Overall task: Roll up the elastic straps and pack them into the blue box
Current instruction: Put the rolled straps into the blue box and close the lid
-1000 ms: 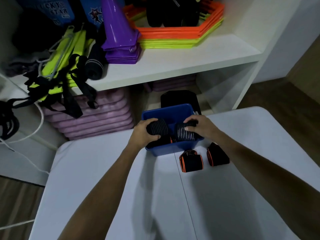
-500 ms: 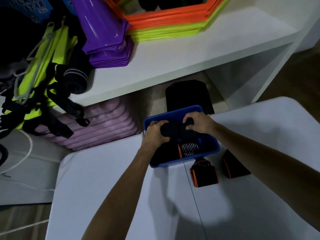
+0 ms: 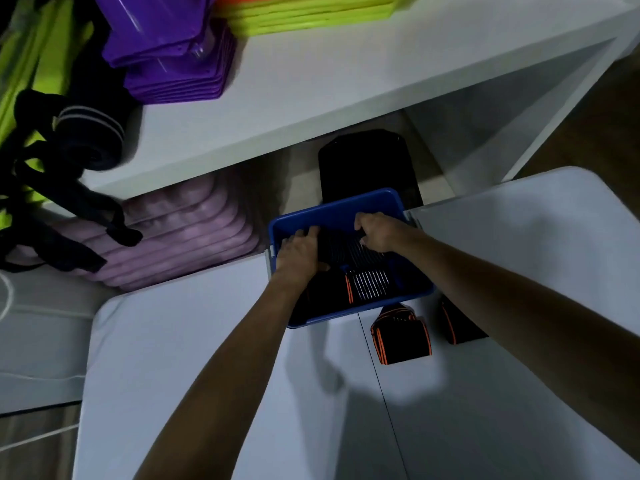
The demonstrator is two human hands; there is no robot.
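**Both hands in the blue box**

The left hand (image 3: 298, 249) and right hand (image 3: 379, 232) curled around a black rolled strap (image 3: 346, 247) inside the blue box (image 3: 332, 209). Just beside the box, two orange-edged rolls (image 3: 401, 336) lay on the white table (image 3: 519, 271).

No legible text, label, brand, number or sign appears anywhere in the frame; the box, straps, shelf items and counter carry no readable markings.
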